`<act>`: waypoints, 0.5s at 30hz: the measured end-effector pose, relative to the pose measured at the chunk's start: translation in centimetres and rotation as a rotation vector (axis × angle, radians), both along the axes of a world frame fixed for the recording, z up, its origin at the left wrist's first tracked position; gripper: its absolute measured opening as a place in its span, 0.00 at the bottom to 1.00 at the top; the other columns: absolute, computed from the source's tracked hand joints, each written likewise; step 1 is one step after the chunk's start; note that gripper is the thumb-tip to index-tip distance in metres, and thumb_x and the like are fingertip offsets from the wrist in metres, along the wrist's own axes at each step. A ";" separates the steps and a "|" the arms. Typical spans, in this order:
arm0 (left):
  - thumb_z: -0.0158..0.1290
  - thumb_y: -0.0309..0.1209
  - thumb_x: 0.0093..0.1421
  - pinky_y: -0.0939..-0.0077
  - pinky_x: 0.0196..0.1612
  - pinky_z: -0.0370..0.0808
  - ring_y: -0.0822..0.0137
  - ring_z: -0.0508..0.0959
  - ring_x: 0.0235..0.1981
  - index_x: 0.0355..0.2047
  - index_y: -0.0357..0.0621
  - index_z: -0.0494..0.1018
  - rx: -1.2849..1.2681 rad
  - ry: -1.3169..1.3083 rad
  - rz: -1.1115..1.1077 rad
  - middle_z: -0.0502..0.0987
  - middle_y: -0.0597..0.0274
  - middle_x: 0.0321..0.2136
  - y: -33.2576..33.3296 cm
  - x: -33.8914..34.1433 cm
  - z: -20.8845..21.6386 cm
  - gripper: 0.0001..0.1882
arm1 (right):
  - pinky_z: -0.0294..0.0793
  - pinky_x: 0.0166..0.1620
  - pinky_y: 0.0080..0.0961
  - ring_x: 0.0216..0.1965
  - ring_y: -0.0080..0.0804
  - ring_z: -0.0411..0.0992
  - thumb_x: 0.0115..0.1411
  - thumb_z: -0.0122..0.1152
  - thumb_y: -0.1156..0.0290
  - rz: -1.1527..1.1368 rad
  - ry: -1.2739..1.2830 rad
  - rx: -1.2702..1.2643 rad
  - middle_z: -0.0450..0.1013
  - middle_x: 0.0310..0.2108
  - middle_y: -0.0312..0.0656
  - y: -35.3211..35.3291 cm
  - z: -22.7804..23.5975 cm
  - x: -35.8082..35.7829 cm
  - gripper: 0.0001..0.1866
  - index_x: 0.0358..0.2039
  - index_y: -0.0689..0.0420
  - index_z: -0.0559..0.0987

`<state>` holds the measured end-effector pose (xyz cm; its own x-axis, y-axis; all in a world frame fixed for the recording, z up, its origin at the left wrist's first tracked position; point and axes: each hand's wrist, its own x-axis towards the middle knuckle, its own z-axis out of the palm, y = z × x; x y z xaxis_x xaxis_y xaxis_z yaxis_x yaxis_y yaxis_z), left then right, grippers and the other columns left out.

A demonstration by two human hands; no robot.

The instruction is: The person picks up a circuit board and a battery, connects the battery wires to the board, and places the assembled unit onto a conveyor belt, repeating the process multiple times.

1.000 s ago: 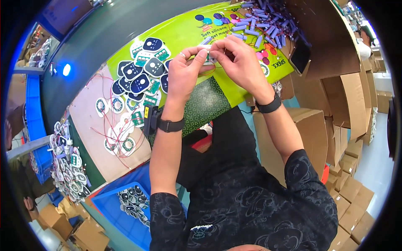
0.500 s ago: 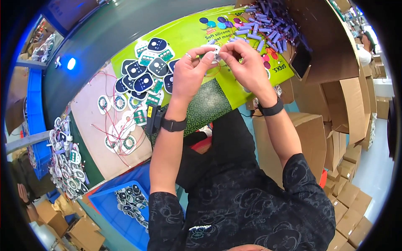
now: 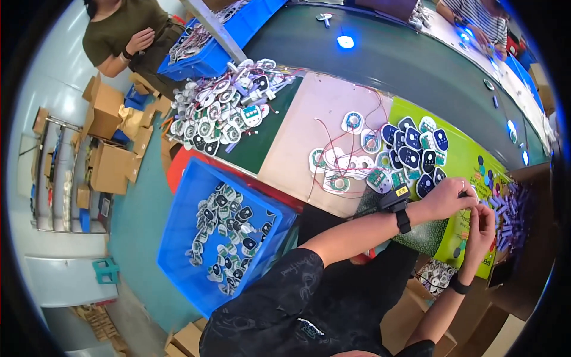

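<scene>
My left hand [image 3: 449,197] and my right hand [image 3: 482,229] meet over the lime-green mat [image 3: 410,114], fingertips pinched close together. Whatever sits between their fingers is mostly hidden. Left of my left hand lies a pile of dark-faced rounded panels [image 3: 409,157] mixed with green circuit boards. Purple cylindrical cells [image 3: 510,223] with thin wires are heaped just beyond my right hand. A black device [image 3: 394,201] with a yellow label is strapped near my left wrist.
White ring-shaped parts with red wires [image 3: 338,183] lie on a beige board [image 3: 291,128]. Farther left is a heap of wired assemblies [image 3: 223,107]. A blue bin [image 3: 178,238] of panels stands beside me. A conveyor belt [image 3: 392,50] runs behind; co-workers [image 3: 122,35] are nearby.
My view has swung left, so the hands now appear farther right. The white part with a red wire seen between my fingers earlier is now hidden. Both hands stay pinched together.
</scene>
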<state>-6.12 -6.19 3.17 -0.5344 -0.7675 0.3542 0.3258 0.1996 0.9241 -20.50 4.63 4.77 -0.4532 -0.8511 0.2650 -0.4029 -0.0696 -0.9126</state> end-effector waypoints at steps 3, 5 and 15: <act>0.60 0.30 0.61 0.78 0.32 0.74 0.75 0.78 0.27 0.31 0.34 0.79 0.190 -0.056 -0.077 0.81 0.60 0.26 0.2 0.5 0.5 0.09 | 0.65 0.37 0.13 0.33 0.14 0.66 0.66 0.60 0.78 -0.030 0.210 0.018 0.69 0.34 0.31 0.0 0.2 -0.2 0.04 0.40 0.62 0.78; 0.59 0.30 0.62 0.79 0.30 0.74 0.78 0.77 0.25 0.32 0.34 0.79 0.212 -0.003 -0.076 0.81 0.61 0.24 0.4 0.1 0.1 0.09 | 0.64 0.35 0.14 0.31 0.14 0.64 0.65 0.61 0.78 -0.031 0.216 -0.014 0.67 0.33 0.31 -0.2 0.1 -0.3 0.04 0.39 0.62 0.78; 0.58 0.41 0.63 0.71 0.36 0.78 0.67 0.83 0.31 0.37 0.44 0.83 0.107 -0.150 -0.080 0.84 0.57 0.28 0.6 -1.7 -0.3 0.14 | 0.67 0.34 0.20 0.32 0.22 0.67 0.65 0.61 0.75 -0.074 0.430 0.091 0.72 0.35 0.35 0.8 1.3 -1.4 0.04 0.38 0.62 0.79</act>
<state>-7.86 -5.61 2.84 -0.6356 -0.7495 0.1851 0.1942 0.0768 0.9779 -21.87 5.41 6.06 -0.3788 -0.8491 0.3681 -0.7478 0.0465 -0.6623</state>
